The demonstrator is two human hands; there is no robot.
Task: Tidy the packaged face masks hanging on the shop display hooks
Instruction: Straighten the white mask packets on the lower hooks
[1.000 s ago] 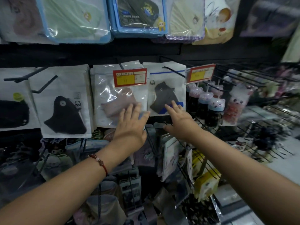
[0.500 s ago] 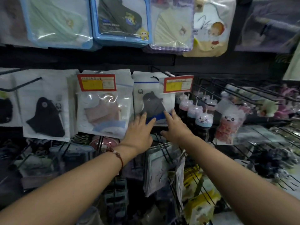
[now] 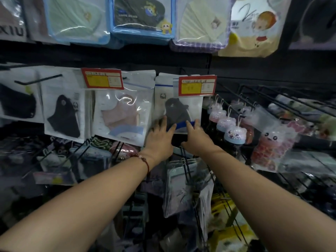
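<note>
Dark mask packet (image 3: 179, 113) on middle hook, beside pink mask packet (image 3: 121, 115). Left hand (image 3: 160, 138) flat-fingered against lower edge; right hand (image 3: 197, 138) pinching bottom corner. Best squared gently, level under price tag (image 3: 197, 85).

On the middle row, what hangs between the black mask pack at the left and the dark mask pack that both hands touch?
In the head view, the pink mask pack hangs between the black mask pack and the dark mask pack, with a red-and-yellow price tag above it.
</note>
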